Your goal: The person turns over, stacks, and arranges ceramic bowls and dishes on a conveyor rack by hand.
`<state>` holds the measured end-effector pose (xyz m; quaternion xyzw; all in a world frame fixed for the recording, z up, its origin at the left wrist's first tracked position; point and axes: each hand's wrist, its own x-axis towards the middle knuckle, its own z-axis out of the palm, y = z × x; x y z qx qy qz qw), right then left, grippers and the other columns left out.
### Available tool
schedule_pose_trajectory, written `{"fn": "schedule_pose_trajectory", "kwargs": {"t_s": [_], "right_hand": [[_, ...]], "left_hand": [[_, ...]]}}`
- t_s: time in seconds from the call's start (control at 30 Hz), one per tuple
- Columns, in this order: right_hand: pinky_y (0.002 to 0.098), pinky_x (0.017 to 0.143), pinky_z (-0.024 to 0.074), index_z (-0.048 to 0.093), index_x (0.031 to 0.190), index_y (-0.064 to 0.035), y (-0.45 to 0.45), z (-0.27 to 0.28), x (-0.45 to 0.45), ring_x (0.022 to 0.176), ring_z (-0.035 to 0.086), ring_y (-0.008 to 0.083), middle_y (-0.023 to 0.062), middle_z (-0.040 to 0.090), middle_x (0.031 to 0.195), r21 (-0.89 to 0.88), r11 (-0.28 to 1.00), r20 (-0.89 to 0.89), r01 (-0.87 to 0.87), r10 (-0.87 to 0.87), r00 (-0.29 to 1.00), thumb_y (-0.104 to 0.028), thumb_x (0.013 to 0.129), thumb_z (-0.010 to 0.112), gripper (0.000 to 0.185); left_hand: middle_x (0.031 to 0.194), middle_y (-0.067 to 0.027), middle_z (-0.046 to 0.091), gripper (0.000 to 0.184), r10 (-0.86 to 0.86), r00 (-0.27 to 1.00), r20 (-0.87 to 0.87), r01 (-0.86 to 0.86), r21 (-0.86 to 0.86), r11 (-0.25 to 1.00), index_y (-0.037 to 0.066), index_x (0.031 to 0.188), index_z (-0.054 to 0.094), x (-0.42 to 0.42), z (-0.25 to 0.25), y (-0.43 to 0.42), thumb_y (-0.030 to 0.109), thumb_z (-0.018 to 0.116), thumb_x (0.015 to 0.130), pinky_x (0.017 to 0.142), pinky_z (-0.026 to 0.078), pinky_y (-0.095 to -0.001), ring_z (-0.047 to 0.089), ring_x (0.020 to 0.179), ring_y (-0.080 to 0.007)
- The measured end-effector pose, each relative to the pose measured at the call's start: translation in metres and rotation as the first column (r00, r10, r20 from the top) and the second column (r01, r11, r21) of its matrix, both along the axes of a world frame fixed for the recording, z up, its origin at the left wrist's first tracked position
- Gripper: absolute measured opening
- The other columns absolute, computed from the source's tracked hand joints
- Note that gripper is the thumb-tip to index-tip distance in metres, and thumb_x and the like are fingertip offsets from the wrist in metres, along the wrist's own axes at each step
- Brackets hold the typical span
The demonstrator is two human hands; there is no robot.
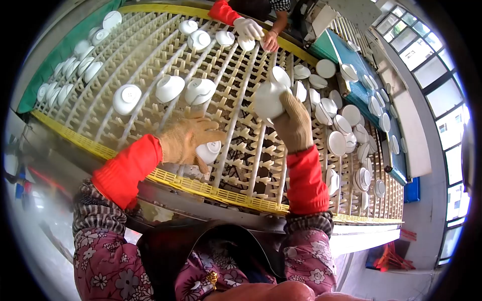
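My right hand [292,120], in a tan glove with a red sleeve cuff, holds a white bowl [268,100] above the pegged rack conveyor [236,125]. Another white bowl [280,76] shows just behind the held one. My left hand [193,138], gloved alike, has its fingers spread over the rack, near an upturned white bowl [208,150] partly hidden under it. Beyond that hand, three more bowls lie on the rack, among them one at the left [127,99] and one in the middle [170,89].
Across the rack, a co-worker's gloved hand [248,29] and bare hand [270,41] are at a bowl. Several bowls crowd the rack's right side [337,143] and left end [93,71]. A blue belt [364,88] carries bowls at the right. Yellow edging [216,192] runs nearest me.
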<state>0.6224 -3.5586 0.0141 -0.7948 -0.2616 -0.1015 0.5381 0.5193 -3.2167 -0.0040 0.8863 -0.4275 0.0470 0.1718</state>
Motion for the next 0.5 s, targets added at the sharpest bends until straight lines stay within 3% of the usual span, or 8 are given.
{"fn": "schedule_pose_trajectory", "kwargs": {"t_s": [0.03,0.07,0.2,0.27,0.3,0.33,0.37,0.5], "right_hand": [[0.0492,0.098,0.069,0.07,0.141,0.0087,0.013,0.004,0.004,0.128,0.079,0.0348,0.025,0.081,0.133,0.006,1.0,-0.048,0.005,-0.005,0.999,-0.036,0.118,0.066,0.05],[0.0506,0.1,0.0685,0.071,0.14,0.0085,0.027,0.004,0.009,0.132,0.077,0.0335,0.0231,0.082,0.131,0.459,0.888,-0.452,0.018,0.216,0.865,-0.043,0.119,0.062,0.057],[0.0283,0.084,0.0591,0.078,0.136,0.0017,0.03,0.011,-0.007,0.112,0.077,0.0104,0.0093,0.077,0.106,-0.254,0.964,-0.345,0.08,-0.168,0.923,-0.045,0.11,0.072,0.054],[0.0381,0.092,0.063,0.076,0.14,0.0029,0.024,0.016,-0.021,0.11,0.082,0.0239,0.0154,0.083,0.109,-0.475,0.864,-0.012,0.167,-0.196,0.981,-0.041,0.101,0.083,0.059],[0.0416,0.093,0.0635,0.076,0.14,0.0028,0.019,0.009,-0.025,0.109,0.083,0.0292,0.0172,0.084,0.11,-0.512,0.813,0.207,0.276,-0.195,0.959,-0.04,0.098,0.086,0.06],[0.0451,0.095,0.064,0.076,0.14,0.0027,0.013,0.005,-0.029,0.109,0.084,0.0345,0.0189,0.085,0.111,-0.517,0.76,0.419,0.394,-0.177,0.891,-0.039,0.096,0.088,0.061],[0.0524,0.099,0.0632,0.076,0.141,0.0026,0.003,0.005,-0.029,0.109,0.081,0.0454,0.0235,0.085,0.116,-0.533,0.74,0.463,0.411,-0.152,0.873,-0.037,0.091,0.091,0.065],[0.0516,0.094,0.0621,0.082,0.12,-0.0053,-0.038,-0.025,-0.015,0.104,0.08,0.0411,0.0196,0.083,0.11,-0.693,0.673,0.188,0.257,-0.175,0.966,-0.035,0.096,0.084,0.039]], "left_hand": [[0.14,-0.0129,0.072,0.101,0.008,1.0,-0.01,-0.008,0.012,1.0,0.015,0.146,0.071,-0.001,0.0,0.001,0.061,0.105,0.063,0.122,0.049,-0.0487,0.067,0.136,-0.0346],[0.141,-0.0136,0.072,0.101,0.016,1.0,-0.022,-0.015,0.027,1.0,0.015,0.147,0.071,-0.002,0.001,0.001,0.061,0.105,0.063,0.123,0.049,-0.049,0.067,0.137,-0.0353],[0.144,-0.0157,0.072,0.1,-0.036,0.999,0.026,0.034,0.049,0.998,0.014,0.146,0.071,0.008,0.002,0.001,0.062,0.104,0.065,0.125,0.048,-0.0495,0.065,0.141,-0.0367],[0.143,-0.0161,0.072,0.099,0.004,0.999,-0.049,-0.001,0.064,0.998,0.013,0.144,0.072,0.006,-0.003,-0.003,0.062,0.104,0.065,0.125,0.048,-0.0501,0.066,0.14,-0.0372],[0.114,-0.0101,0.076,0.074,-0.012,1.0,0.019,0.013,-0.097,0.995,0.012,0.117,0.077,0.005,0.001,-0.006,0.044,0.11,0.06,0.102,0.055,-0.0507,0.069,0.115,-0.0339],[0.113,-0.0099,0.076,0.074,0.009,1.0,0.028,-0.007,-0.074,0.997,0.012,0.117,0.077,0.005,0.0,-0.009,0.046,0.11,0.06,0.103,0.055,-0.0502,0.069,0.115,-0.0337],[0.113,-0.0096,0.076,0.074,0.027,0.999,0.043,-0.025,-0.05,0.998,0.011,0.116,0.077,0.006,-0.001,-0.011,0.049,0.11,0.06,0.103,0.055,-0.0498,0.068,0.115,-0.0335],[0.108,-0.0084,0.073,0.073,0.036,0.998,0.056,-0.033,-0.046,0.998,0.009,0.11,0.075,0.008,-0.007,-0.012,0.061,0.104,0.067,0.102,0.053,-0.0477,0.064,0.115,-0.0348]]}}
